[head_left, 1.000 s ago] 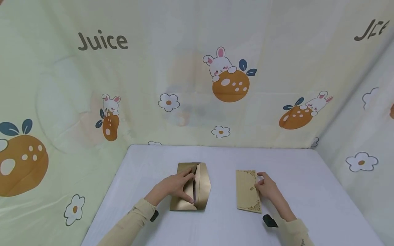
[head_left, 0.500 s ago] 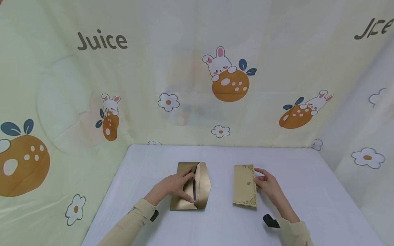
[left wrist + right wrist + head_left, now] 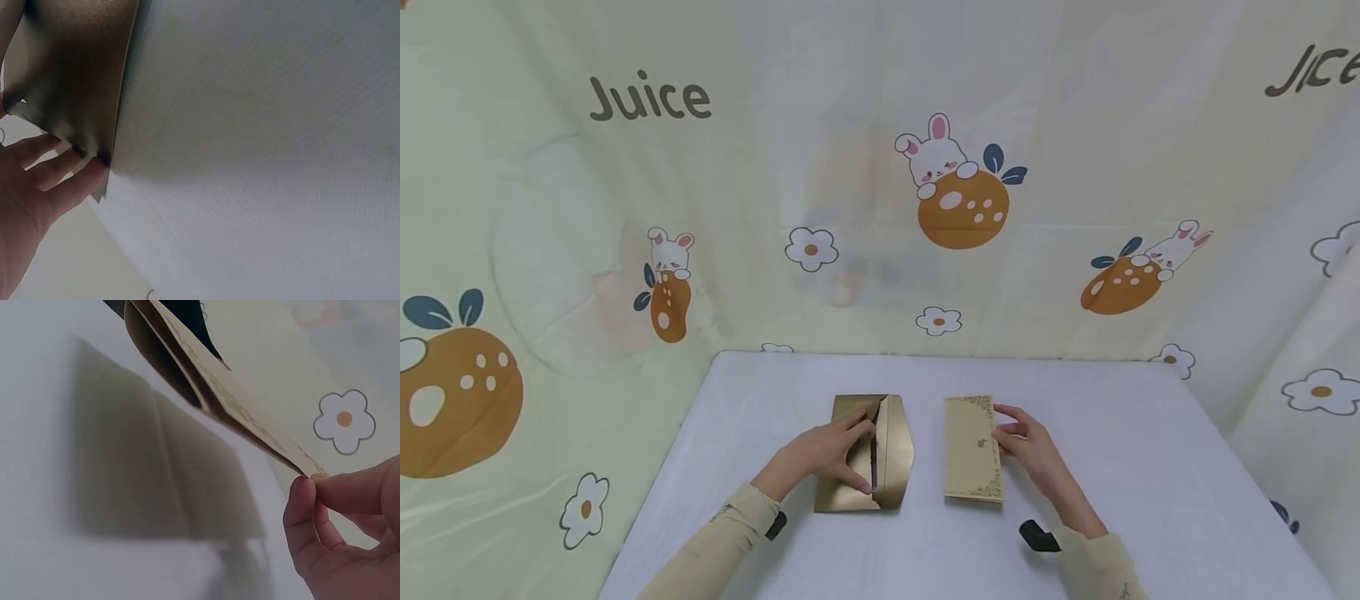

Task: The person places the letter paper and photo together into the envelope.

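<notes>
A gold envelope lies on the table with its flap folded out to the right. My left hand holds the envelope at its mouth, thumb and fingers spread along the edge, where a dark gap shows. In the left wrist view, its fingertips meet the edge of the gold paper. My right hand pinches the right edge of a folded cream card with gold corner patterns. In the right wrist view, the card is tilted above its shadow, its folded layers slightly parted.
A white cloth covers the table. Behind and at the sides hangs a pale curtain printed with rabbits, oranges and flowers. Black wrist devices, such as the right one, sit near both cuffs.
My right hand has carried the card to the left and slightly farther back, toward the envelope, and the card now stands straighter. My left hand and the envelope stay in place.
</notes>
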`<control>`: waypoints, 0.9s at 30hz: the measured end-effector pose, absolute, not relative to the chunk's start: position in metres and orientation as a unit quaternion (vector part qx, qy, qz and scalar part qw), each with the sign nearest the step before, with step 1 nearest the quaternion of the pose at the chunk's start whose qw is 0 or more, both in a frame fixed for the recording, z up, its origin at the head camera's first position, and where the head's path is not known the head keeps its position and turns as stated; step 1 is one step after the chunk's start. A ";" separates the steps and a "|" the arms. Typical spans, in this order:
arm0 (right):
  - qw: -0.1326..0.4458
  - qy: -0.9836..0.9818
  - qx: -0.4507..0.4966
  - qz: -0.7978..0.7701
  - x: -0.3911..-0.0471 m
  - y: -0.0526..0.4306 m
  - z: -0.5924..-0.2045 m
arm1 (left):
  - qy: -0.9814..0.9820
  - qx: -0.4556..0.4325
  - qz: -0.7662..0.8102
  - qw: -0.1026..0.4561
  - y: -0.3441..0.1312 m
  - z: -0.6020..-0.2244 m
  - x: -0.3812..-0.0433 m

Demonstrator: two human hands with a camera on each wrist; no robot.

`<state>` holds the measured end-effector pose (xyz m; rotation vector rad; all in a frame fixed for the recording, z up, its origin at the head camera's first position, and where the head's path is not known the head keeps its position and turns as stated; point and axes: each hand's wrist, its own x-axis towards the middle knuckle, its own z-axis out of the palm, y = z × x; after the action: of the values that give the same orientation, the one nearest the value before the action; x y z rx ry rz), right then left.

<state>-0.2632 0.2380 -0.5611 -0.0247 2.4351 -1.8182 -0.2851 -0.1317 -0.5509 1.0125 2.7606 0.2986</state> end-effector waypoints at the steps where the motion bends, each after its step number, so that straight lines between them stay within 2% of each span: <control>1: 0.051 0.800 -0.008 -0.598 -0.264 0.234 -0.561 | 0.930 0.340 0.102 0.094 -0.132 -0.551 -0.285; 20: 0.070 0.771 -0.011 -0.633 -0.272 0.165 -0.563 | 0.931 0.337 0.096 0.096 -0.133 -0.555 -0.288; 27: 0.058 0.782 0.006 -0.620 -0.278 0.147 -0.573 | 0.932 0.334 0.094 0.102 -0.133 -0.555 -0.288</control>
<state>-0.2780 0.1470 -0.5732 0.0170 2.3715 -1.8792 -0.2883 -0.1333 -0.5550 0.9876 2.7530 0.2766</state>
